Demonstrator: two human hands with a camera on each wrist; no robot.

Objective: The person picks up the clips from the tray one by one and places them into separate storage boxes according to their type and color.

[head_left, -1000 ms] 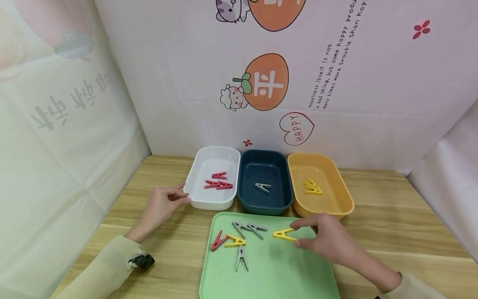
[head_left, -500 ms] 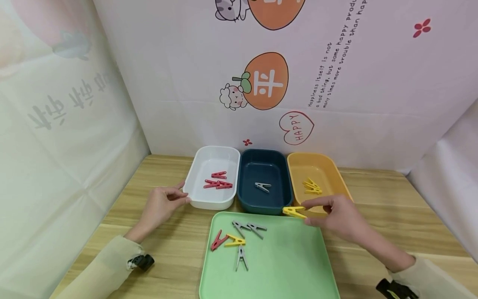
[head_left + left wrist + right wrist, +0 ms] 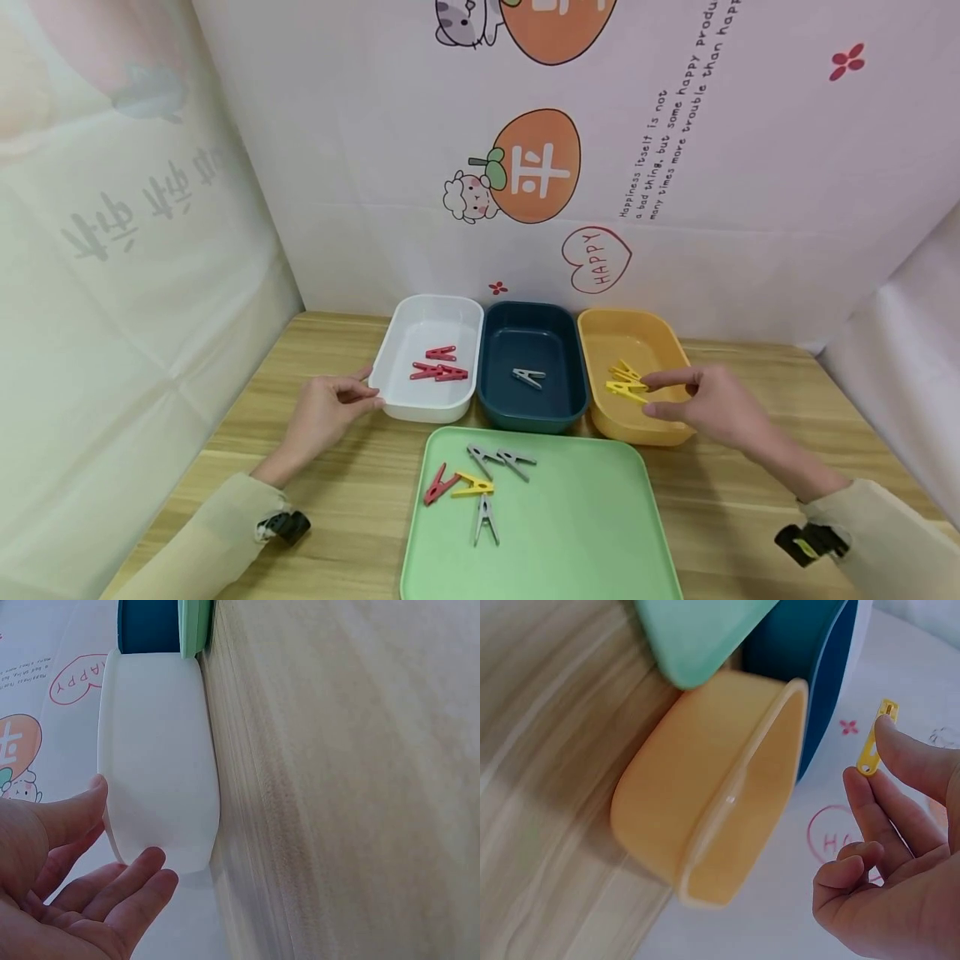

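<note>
Over the yellow bin my right hand pinches a yellow clothespin between thumb and fingertips. Below it, more yellow clothespins lie on that bin's floor. At the far left my left hand holds the near left corner of the white bin, thumb at the rim and fingers around the side. Three red clothespins lie in the white bin. One grey clothespin is inside the dark blue bin, which stands between the other two.
A green tray sits in front of the bins on the wooden table. On it are three grey clothespins, a red clothespin and a yellow clothespin. A printed cloth hangs behind the bins.
My right hand has carried the yellow clothespin from above the green tray, back and to the right, over the yellow bin. My left hand stays at the white bin.
</note>
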